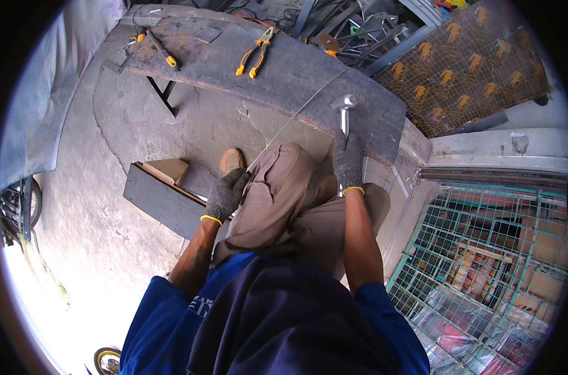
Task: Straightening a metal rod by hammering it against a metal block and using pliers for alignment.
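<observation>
My left hand [226,195], in a dark grey knitted glove with a yellow cuff, is closed round the near end of a thin metal rod [297,111]. The rod slants up and right, over the near edge of the dark workbench [221,62], its far end at the bench top. In the same kind of glove, my right hand [348,164] grips the handle of a hammer [344,115]. The shiny hammer head is over the right part of the bench, just right of the rod; whether it touches the top I cannot tell.
Orange-handled pliers [256,53] and a yellow-tipped hand tool [161,49] lie on the bench, near a small flat plate [207,34]. A dark wooden box [162,197] stands on the floor at left. Metal scraps [384,37] lie behind; green wire mesh [477,262] is at right.
</observation>
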Tool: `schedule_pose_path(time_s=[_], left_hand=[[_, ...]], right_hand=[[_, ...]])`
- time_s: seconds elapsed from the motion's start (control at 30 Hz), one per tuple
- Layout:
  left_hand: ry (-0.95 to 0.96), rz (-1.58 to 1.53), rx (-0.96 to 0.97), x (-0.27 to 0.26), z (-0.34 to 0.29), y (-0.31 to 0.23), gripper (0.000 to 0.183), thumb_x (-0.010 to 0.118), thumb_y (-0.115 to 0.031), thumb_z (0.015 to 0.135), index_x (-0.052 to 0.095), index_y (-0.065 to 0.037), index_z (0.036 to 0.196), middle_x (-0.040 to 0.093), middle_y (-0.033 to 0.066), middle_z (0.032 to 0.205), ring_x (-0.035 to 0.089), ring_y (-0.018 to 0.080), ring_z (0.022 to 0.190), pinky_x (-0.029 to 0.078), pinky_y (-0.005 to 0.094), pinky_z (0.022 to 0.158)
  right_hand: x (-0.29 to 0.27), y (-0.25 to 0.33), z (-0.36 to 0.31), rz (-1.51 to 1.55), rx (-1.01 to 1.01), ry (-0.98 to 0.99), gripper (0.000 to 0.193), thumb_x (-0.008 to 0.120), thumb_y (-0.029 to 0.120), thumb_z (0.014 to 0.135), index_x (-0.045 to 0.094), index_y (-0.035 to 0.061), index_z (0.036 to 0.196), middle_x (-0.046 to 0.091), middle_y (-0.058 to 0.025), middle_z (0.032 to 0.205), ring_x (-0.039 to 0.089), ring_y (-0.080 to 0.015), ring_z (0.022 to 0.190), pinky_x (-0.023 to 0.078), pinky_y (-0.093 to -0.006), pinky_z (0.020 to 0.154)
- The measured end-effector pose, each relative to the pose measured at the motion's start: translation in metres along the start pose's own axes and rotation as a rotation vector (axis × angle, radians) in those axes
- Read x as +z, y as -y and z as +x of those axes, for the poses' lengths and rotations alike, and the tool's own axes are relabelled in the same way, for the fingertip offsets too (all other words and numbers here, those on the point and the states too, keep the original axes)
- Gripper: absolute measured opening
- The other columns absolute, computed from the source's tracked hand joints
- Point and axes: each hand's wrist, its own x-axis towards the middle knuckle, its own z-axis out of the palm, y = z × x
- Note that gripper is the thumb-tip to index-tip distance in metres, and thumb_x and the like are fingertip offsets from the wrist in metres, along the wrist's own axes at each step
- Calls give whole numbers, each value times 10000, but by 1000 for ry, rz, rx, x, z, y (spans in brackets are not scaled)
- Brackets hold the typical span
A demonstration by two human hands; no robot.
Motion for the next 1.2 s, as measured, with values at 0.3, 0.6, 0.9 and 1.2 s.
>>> schedule_pose_path(time_s=[0.3, 0.6, 0.9, 1.2], left_hand=[[-127, -15, 92, 29, -4, 32, 313, 510, -290, 1005, 660, -58, 1152, 662, 220, 1127, 622, 428, 1060, 516, 443, 886], [-193, -74, 112, 20, -3, 18, 346, 537, -290, 977, 654, -43, 1189, 671, 243, 1115, 634, 430, 1072, 512, 444, 910], [-215, -39, 29, 18, -2, 3, 298, 554, -269, 977, 648, -46, 1151, 682, 235, 1068, 646, 429, 1028, 522, 458, 854], [-236, -99, 139, 24, 9, 9, 207, 535, -216, 999, 640, -50, 1064, 662, 247, 1053, 621, 452, 1011, 508, 474, 834]], right_hand=[[12, -7, -15, 96, 66, -3, 439, 456, 427, 1032, 525, -6, 1046, 583, -362, 975, 561, -557, 939, 450, -573, 744], [13, -9, -15, 118, 96, 8, 424, 427, 431, 1031, 493, 22, 1122, 605, -371, 1036, 557, -560, 1010, 453, -619, 767], [9, 0, -12, 96, 176, 36, 477, 399, 518, 1020, 493, 62, 1127, 621, -354, 1052, 560, -569, 1010, 436, -642, 789], [16, -13, -13, 136, 123, -13, 485, 415, 500, 1020, 490, 35, 1137, 620, -352, 1056, 554, -558, 1039, 447, -628, 802]])
